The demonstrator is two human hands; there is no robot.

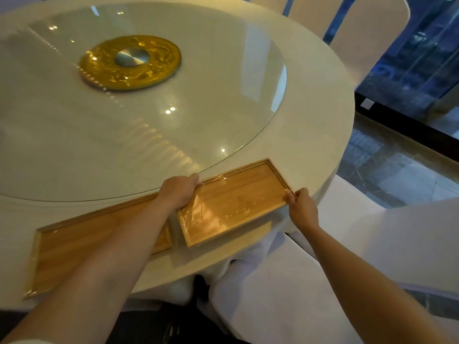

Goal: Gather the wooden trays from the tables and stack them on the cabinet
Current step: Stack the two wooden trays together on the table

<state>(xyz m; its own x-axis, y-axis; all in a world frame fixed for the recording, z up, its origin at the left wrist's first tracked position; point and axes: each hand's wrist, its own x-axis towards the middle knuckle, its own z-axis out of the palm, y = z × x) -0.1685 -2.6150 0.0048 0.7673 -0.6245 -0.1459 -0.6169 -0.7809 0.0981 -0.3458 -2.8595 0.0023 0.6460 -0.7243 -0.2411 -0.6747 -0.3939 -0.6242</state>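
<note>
A rectangular wooden tray wrapped in clear film (238, 202) lies at the near edge of a round cream counter (310, 135), its near corner jutting past the rim. Both bare arms reach forward to it. The left hand (179, 192) rests palm down on the tray's left end, its fingers (196, 181) curled over the far left corner. The right hand (303, 207) pinches the right corner, fingers closed on the rim. A second, longer wooden tray (74, 247) lies just to the left, partly under the left forearm, apart from the first. Beyond them sits a round glass turntable (198, 95) with a gold centre disc (130, 62). White-covered chairs (285, 281) crowd close beneath the counter's edge.
</note>
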